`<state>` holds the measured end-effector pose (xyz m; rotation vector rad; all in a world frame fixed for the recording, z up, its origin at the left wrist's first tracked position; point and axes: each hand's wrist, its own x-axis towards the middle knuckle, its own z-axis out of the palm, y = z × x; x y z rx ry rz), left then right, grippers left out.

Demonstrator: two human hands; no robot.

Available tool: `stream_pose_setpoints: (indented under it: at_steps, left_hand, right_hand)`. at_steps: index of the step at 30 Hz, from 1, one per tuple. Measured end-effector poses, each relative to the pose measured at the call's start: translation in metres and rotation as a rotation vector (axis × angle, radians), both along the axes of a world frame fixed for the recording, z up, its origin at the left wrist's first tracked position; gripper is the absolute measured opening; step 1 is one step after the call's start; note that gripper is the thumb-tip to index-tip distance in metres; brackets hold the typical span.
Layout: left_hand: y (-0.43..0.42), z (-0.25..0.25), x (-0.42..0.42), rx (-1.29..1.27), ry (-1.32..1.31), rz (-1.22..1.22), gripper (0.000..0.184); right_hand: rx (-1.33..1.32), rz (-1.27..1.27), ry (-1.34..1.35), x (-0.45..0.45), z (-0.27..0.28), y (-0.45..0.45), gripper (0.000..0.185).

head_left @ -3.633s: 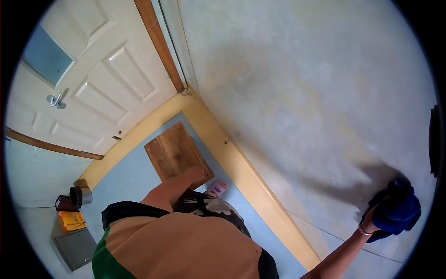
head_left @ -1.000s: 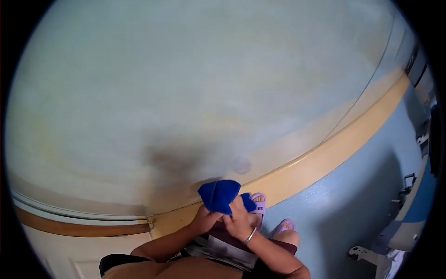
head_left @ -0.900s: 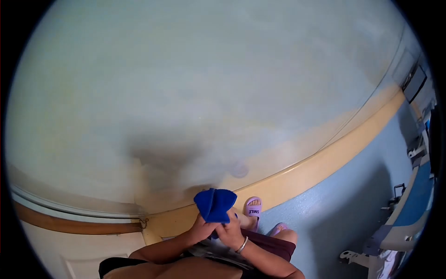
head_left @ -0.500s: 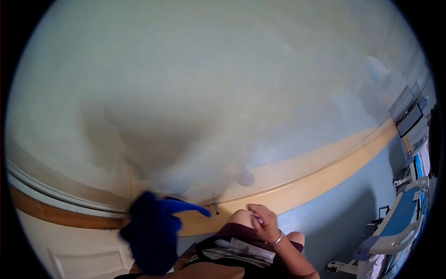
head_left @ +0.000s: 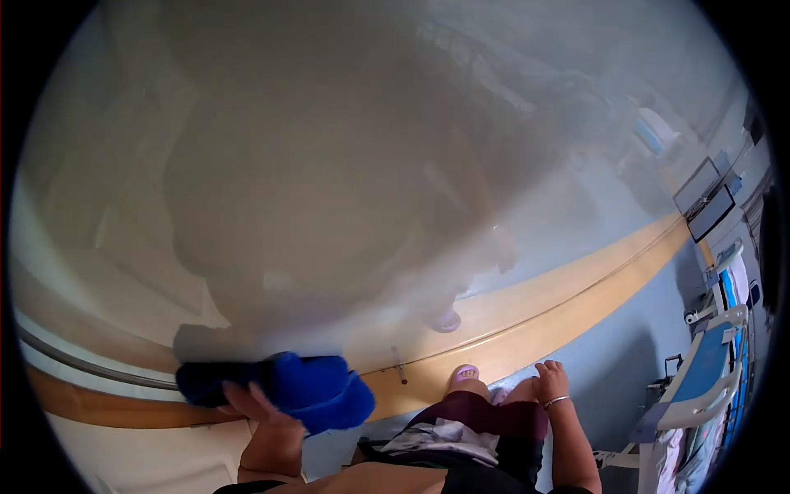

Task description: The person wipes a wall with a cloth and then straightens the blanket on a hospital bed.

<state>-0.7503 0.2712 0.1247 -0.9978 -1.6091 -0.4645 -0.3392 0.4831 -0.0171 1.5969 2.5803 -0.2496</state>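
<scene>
A fluffy blue cloth is spread against the lower part of the shiny pale wall, at the lower left. My left hand is on it from the near side, its fingers partly sunk in the fabric. To the right, my right hand, with a silver bangle at the wrist, hangs beside my knee. Its fingers are loosely bent and a little apart, and nothing shows in them.
A yellow skirting band runs along the wall's foot above a blue floor. Wheeled beds with a blue-and-white end panel stand at the right. A white door with a brown frame is at the lower left. My feet wear pink slippers.
The two hands, earlier together on the cloth, have parted. My left hand has carried the cloth left and spread it on the wall; my right hand has moved right. The view has shifted closer to the wall.
</scene>
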Motion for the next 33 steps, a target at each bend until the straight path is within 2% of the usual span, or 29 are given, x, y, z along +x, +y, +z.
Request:
stream_pose_setpoints:
  at_steps: [1, 3, 4, 5, 9, 10, 14, 16, 17, 18, 22, 25, 27, 29, 31, 33]
  left_hand:
    - [-0.002, -0.004, 0.000, 0.008, 0.003, -0.005, 0.042]
    - [-0.005, -0.010, -0.003, 0.019, 0.017, -0.002, 0.041]
    - [-0.005, -0.012, -0.003, 0.023, 0.023, 0.000, 0.041]
    - [-0.005, -0.014, -0.004, 0.029, 0.022, -0.002, 0.041]
    - [-0.001, -0.026, -0.008, 0.048, 0.057, 0.040, 0.040]
    - [-0.005, -0.034, -0.013, 0.024, 0.161, 0.130, 0.035]
    - [-0.002, -0.050, -0.016, 0.156, 0.078, 0.091, 0.037]
    - [-0.023, -0.085, -0.018, 0.139, -0.336, -0.107, 0.054]
    - [-0.026, -0.093, -0.014, 0.129, -0.541, -0.207, 0.064]
    - [0.003, -0.022, 0.003, 0.030, 0.065, 0.175, 0.065]
    - [0.015, 0.010, 0.021, 0.057, -0.061, 0.202, 0.077]
    - [0.020, 0.057, 0.018, 0.075, -0.044, 0.199, 0.074]
    - [0.039, 0.092, 0.018, 0.228, -0.068, 0.093, 0.072]
    - [0.057, 0.132, 0.024, 0.219, 0.083, -0.176, 0.061]
    - [0.071, 0.167, 0.026, 0.160, 0.258, -0.285, 0.053]
    - [0.092, 0.190, 0.039, 0.212, 0.224, -0.422, 0.047]
  right_hand:
    - [0.002, -0.002, 0.003, -0.006, -0.006, -0.005, 0.031]
    - [-0.142, -0.107, 0.171, -0.027, -0.024, -0.017, 0.039]
    - [-0.156, -0.064, 0.199, -0.045, -0.020, -0.026, 0.045]
    - [-0.080, -0.008, 0.186, -0.053, -0.041, -0.030, 0.048]
    - [-0.093, 0.177, -0.171, -0.105, -0.049, -0.040, 0.051]
    - [-0.117, 0.171, -0.221, -0.114, -0.054, -0.036, 0.053]
    - [-0.242, 0.246, -0.267, -0.128, -0.069, -0.018, 0.049]
    - [-0.382, 0.178, -0.372, -0.142, -0.032, -0.022, 0.045]
    - [-0.391, 0.177, -0.367, -0.137, -0.038, -0.021, 0.045]
    - [-0.351, 0.171, -0.382, -0.135, -0.044, -0.021, 0.044]
    - [-0.367, 0.129, -0.425, -0.131, -0.052, -0.009, 0.043]
    - [-0.417, 0.126, -0.445, -0.120, -0.065, 0.007, 0.046]
    - [-0.425, 0.129, -0.451, -0.106, -0.087, 0.022, 0.051]
    - [-0.397, 0.128, -0.426, -0.097, -0.110, 0.034, 0.054]
    - [-0.444, 0.127, -0.435, -0.090, -0.118, 0.044, 0.055]
    - [-0.450, 0.136, -0.398, -0.082, -0.115, 0.047, 0.053]
